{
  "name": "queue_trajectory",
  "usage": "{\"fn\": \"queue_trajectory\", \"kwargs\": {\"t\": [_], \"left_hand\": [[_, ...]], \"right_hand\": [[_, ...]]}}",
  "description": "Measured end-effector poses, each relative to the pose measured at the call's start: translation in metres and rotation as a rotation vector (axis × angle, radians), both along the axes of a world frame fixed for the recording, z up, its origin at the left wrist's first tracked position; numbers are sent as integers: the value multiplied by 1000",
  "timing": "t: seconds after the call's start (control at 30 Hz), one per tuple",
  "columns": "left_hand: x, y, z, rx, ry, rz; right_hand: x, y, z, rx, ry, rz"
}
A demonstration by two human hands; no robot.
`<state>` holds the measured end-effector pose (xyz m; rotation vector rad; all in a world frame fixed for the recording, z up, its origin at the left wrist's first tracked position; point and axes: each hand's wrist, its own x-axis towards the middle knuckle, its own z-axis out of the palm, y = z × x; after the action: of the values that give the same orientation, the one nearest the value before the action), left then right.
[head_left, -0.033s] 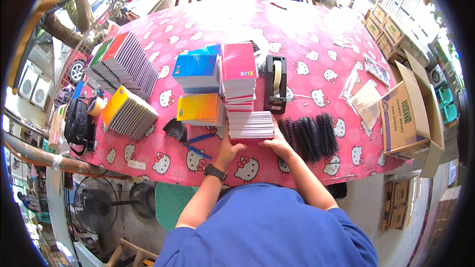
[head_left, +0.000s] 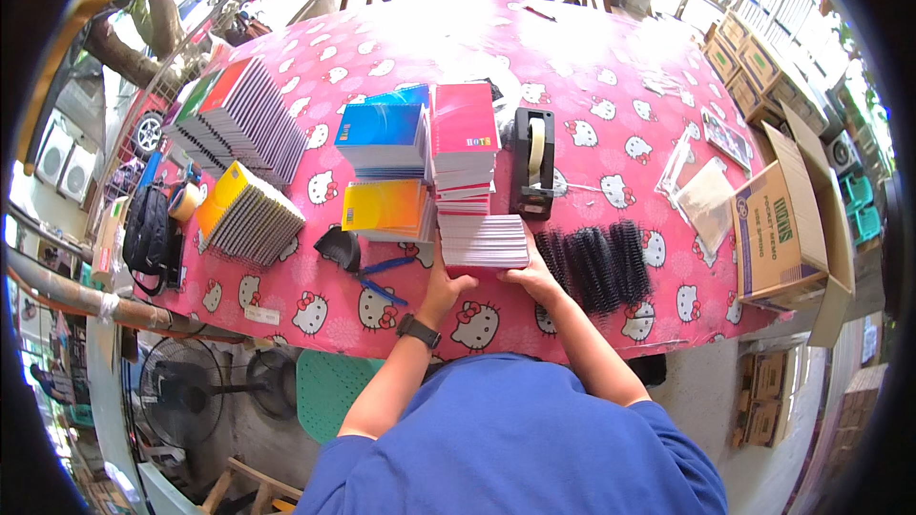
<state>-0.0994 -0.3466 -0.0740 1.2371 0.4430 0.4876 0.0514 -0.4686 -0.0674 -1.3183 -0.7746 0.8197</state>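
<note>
Between my two hands, near the front of the table, is a squared stack of white-edged paper pads [head_left: 484, 240]. My left hand [head_left: 447, 283] is pressed to its left near corner, the thumb lying along the front. On the opposite corner my right hand [head_left: 531, 277] holds it the same way; the fingers beyond are partly hidden. Right behind stands a taller stack of pink-covered notepads [head_left: 465, 124]. To its left are blue-covered notepads [head_left: 382, 129] and yellow-covered notepads [head_left: 382, 210]. Black spiral binding coils [head_left: 596, 265] lie beside my right hand.
A black tape dispenser [head_left: 532, 162] stands right of the stacks. Blue-handled pliers [head_left: 382, 288] lie left of my left hand. Spiral-bound notebooks [head_left: 243, 124] and yellow spiral notebooks [head_left: 250, 217] are piled at left, near a black bag [head_left: 151, 238]. An open cardboard box [head_left: 782, 229] is at right.
</note>
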Motion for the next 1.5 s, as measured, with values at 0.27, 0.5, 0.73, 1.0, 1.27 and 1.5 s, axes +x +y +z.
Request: {"fn": "queue_trajectory", "kwargs": {"t": [0.27,0.5,0.73,1.0,1.27,1.5], "left_hand": [[7,13,-11,332,-54,72],[-10,12,25,515,354,130],[-13,32,10,234,482,161],[1,6,17,40,113,181],[-74,10,48,176,47,409],[-272,-16,-94,-227,219,1393]], "right_hand": [[6,-9,11,12,-19,36],[-4,-31,39,-187,250,76],[-10,-6,36,-211,102,-235],[-23,13,18,-343,100,-315],[-50,-18,42,-88,-377,-553],[-114,-57,1,-185,-830,100]]}}
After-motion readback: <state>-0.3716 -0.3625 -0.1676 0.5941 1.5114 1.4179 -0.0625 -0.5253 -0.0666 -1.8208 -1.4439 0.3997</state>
